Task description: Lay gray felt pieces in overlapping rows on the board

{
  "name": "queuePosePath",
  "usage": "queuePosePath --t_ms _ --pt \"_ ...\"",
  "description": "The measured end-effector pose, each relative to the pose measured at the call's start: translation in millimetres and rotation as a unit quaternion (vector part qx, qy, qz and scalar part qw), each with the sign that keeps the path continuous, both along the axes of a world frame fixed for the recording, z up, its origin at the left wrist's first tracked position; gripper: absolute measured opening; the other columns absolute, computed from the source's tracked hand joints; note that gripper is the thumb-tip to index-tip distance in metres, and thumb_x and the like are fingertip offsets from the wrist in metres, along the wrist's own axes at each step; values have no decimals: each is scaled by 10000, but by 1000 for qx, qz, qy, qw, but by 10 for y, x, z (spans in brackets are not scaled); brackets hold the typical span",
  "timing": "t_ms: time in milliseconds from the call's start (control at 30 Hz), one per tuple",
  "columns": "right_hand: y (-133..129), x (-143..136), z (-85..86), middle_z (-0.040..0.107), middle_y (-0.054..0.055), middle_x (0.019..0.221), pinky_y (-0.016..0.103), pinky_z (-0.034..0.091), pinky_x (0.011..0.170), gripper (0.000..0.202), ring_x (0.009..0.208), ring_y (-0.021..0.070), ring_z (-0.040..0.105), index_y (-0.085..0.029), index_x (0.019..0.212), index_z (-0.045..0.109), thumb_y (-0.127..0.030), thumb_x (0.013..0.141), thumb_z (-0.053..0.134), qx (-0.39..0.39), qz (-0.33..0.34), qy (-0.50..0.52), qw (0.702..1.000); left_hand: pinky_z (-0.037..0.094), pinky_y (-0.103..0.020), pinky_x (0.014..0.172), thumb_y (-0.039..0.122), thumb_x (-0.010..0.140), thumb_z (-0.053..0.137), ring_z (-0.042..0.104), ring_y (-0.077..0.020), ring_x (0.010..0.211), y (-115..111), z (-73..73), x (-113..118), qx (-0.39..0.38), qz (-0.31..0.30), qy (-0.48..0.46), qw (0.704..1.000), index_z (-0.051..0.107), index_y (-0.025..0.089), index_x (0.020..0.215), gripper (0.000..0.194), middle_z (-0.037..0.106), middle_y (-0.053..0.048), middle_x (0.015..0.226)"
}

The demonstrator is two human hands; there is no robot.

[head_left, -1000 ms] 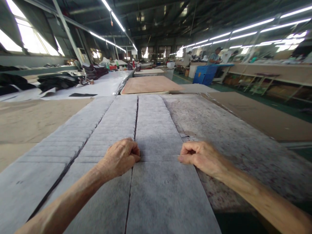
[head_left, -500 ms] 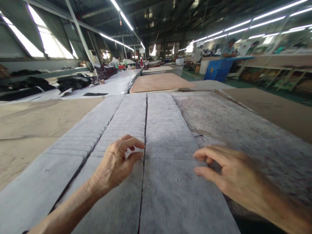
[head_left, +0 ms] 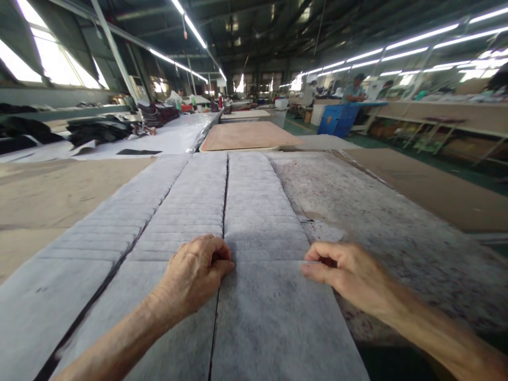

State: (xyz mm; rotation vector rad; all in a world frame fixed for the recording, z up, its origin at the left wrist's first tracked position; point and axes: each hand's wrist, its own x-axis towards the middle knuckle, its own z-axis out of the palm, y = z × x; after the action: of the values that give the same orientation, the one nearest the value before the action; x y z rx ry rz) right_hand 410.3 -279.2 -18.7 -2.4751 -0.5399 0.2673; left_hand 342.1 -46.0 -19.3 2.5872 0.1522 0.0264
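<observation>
The grey sheet (head_left: 281, 317), probably light and limp, is best held at its far corners, where it is pinched by the nearly closed left hand (head_left: 193, 272) and right hand (head_left: 353, 272)

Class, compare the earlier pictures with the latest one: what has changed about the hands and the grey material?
The left hand and right hand first pinched, then opened; now their fingers have closed again, apparently pinching opposite sides of the right grey strip. The middle strip and left strip stayed laid out alongside.
</observation>
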Motion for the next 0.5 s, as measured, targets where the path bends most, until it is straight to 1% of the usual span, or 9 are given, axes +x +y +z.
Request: queuePosePath --t_ms 100,300,500 --pt "10 -5 -19 420 -57 458 229 278 452 190 452 85 388 -196 538 537 -311 690 529 18 -5 -6 1000 325 -283 634 227 715 482 505 -150 698 -28 6 9 25 6 7 1000 561 199 669 96 570 12 692" --pt "49 -1 10 431 -63 452 220 284 449 190 444 74 390 -187 492 504 -249 661 566 25 -2 7 1000 317 -285 627 228 715 468 503 -159 712 -43 -5 33 41 5 18 999 559 205 659 109 568 11 690" --pt "88 2 33 463 -57 446 222 296 447 175 446 80 419 -188 493 498 -215 647 577 -1 -13 10 1000 335 -300 644 201 708 467 510 -165 728 -73 2 29 58 9 15 998 545 203 646 100 573 8 716"
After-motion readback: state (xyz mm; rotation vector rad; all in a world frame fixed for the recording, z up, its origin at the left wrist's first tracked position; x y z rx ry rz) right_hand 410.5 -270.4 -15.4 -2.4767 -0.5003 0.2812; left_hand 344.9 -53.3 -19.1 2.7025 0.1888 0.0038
